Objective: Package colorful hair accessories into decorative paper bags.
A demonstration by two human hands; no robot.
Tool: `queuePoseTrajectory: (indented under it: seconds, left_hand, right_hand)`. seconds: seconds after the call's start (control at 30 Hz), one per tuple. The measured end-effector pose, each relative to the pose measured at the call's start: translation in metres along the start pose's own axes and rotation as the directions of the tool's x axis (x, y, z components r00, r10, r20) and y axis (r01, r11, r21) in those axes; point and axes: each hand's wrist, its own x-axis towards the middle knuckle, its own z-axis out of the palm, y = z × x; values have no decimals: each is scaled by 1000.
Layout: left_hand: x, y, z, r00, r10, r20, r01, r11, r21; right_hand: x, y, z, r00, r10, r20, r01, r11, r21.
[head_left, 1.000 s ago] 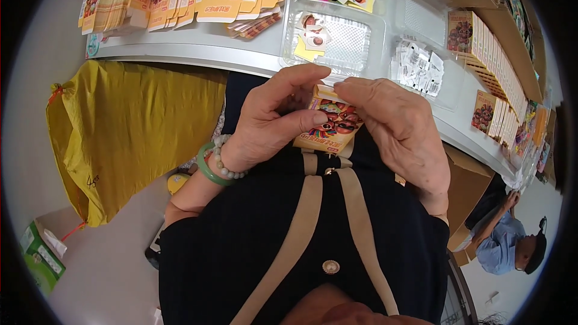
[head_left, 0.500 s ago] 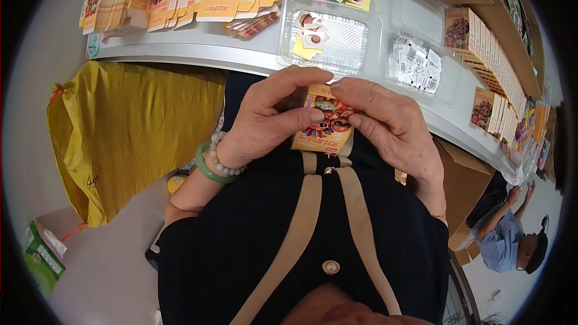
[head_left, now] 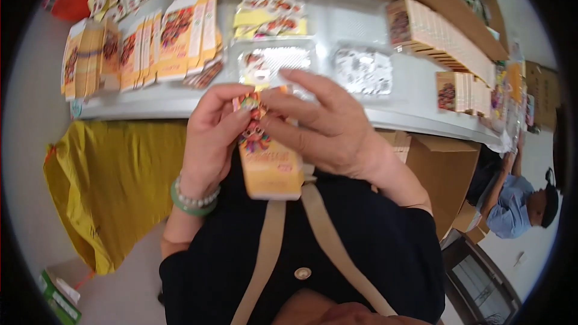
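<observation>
In front of my chest is a small orange-yellow carton (head_left: 274, 171) with cartoon figures on its face, its upper end by the table edge. My left hand (head_left: 211, 129) grips its upper left side, thumb across the front; a beaded bracelet and a green bangle circle that wrist. My right hand (head_left: 337, 126) lies over the carton's upper right, fingertips and thumb closed at its top end, one finger raised off it. The right fingers partly cover the top, so the flap's state cannot be made out.
Stacks of flat orange cartons (head_left: 180, 36) lie on the table at left. Clear plastic trays hold sticker sheets (head_left: 271, 15) and small white packets (head_left: 363, 71). Rows of filled-out cartons (head_left: 442, 33) line the right. A yellow sack (head_left: 120, 186) hangs below; another person (head_left: 515, 204) is at far right.
The view has shifted, and the carton now shows more of its length, tilted below my hands. My right hand has come across its upper part, one finger lifted.
</observation>
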Motion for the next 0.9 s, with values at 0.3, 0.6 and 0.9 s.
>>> queuePoseTrajectory:
  seconds: [0.3, 0.6, 0.9]
  left_hand:
    - [31, 23, 16, 909, 68, 411, -207, 929, 305]
    - [57, 18, 27, 970, 177, 166, -214, 947, 241]
    - [62, 15, 33, 974, 100, 203, -174, 905, 388]
  right_hand:
    - [0, 19, -34, 942, 326, 73, -334, 916, 223]
    - [38, 134, -128, 794, 558, -241, -550, 828, 107]
    - [-24, 311, -192, 320, 928, 190, -938, 284, 198]
